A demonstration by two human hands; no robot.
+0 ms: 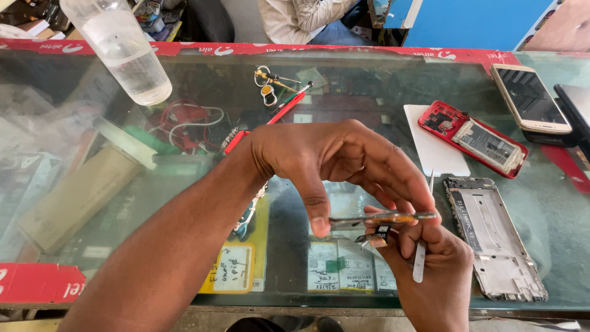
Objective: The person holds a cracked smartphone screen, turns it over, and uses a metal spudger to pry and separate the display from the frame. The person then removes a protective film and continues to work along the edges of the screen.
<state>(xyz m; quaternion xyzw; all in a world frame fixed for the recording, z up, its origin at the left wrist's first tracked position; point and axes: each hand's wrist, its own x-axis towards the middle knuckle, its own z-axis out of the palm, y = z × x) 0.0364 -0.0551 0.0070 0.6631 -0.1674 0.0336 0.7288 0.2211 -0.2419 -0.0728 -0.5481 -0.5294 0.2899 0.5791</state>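
Left hand (332, 160) pinches a thin circuit strip (381, 219) above the glass counter's (553, 215) near edge; right hand (430, 270) grips tweezers (420, 261) beneath, working a connector. Next, I'd judge: steady, fine prying.

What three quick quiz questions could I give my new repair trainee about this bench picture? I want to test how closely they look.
1. True or false: the left hand pinches a thin flat strip.
2. Which lies nearest the bare phone frame: A the bottle, B the opened red phone, C the scissors?
3. What long tool does the right hand hold?

Key: 1 true; 2 B; 3 a slim metal pry tool.
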